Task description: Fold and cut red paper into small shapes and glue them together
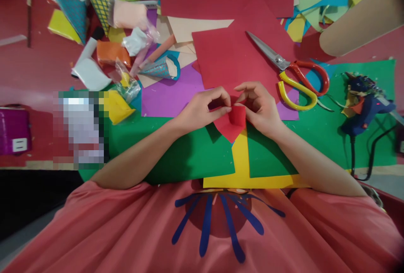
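Observation:
A small folded piece of red paper (232, 128) is held up between my two hands, its pointed end towards me. My left hand (208, 108) pinches its upper left edge between thumb and fingers. On the other side, my right hand (260, 107) has its thumb and fingertips closed at the upper right edge of the same piece. Beneath lie green sheets (189, 151), a yellow sheet (241, 159) and a purple sheet (167, 96). A larger red sheet (221, 58) lies just beyond my fingers.
Scissors (279, 60) with red and yellow handles lie right of centre. A blue glue gun (362, 113) with a cord rests at the right, below a cardboard tube (362, 22). Clay packets (113, 53) and paper cones (71, 8) crowd the left.

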`<state>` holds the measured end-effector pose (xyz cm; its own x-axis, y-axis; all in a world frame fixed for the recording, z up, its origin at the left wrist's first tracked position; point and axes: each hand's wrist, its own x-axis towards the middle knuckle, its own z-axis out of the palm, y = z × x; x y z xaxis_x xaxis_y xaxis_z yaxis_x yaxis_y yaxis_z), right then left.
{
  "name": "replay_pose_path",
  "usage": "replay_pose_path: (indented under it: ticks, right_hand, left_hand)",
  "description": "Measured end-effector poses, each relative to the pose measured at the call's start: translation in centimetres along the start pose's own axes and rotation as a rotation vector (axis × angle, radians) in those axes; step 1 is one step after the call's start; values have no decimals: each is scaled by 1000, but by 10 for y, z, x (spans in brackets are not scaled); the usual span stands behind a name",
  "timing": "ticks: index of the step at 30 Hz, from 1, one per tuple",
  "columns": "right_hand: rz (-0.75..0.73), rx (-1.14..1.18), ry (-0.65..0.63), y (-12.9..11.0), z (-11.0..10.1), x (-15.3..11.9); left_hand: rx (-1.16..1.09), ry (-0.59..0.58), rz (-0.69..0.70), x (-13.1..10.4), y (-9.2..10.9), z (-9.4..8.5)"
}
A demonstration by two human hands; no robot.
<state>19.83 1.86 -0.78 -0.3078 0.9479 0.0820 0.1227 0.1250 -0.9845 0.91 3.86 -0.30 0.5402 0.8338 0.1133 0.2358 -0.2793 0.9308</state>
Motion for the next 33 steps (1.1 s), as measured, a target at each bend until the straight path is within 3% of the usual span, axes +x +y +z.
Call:
replay_pose_path:
  ticks: [10,22,28,33]
  right_hand:
    - [52,12,54,-3,-3,0]
    - [126,-117,36,-4,-1,2]
    - [93,-210,77,-4,-2,2]
    - [82,-205,87,-5,-2,2]
  left_hand:
    - [110,71,-59,-1,-1,1]
    - [139,240,51,-6,-3,10]
    - [-3,203,-72,-5,-1,9]
    - [91,171,-194,-1,6,5]
